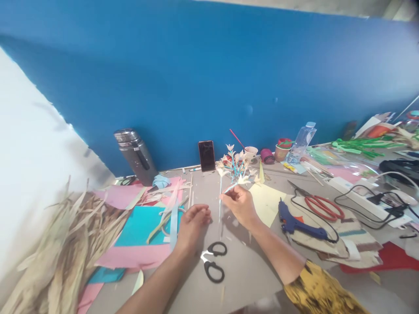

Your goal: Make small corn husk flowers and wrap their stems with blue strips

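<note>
My right hand (242, 206) is closed in a pinch on a thin white stem of a craft flower, with a pale flower head (244, 179) just above the fingers. A second pale flower (222, 172) tops an upright white stem (220, 205) that passes the fingertips. Left of these stems, my left hand (195, 222) has its fingers curled; whatever it may hold is hidden. Behind the right hand stands a bunch of small cream flowers (236, 163) with blue stems. Black-handled scissors (214, 261) lie on the table between my forearms.
Dried husks (55, 257), teal paper (137, 224) and pink sheets lie left. A dark flask (137, 159) and a phone (207, 156) stand by the blue wall. Rightward are a blue glue gun (301, 224), red-handled scissors (324, 207), a power strip (366, 200) and a bottle (301, 143).
</note>
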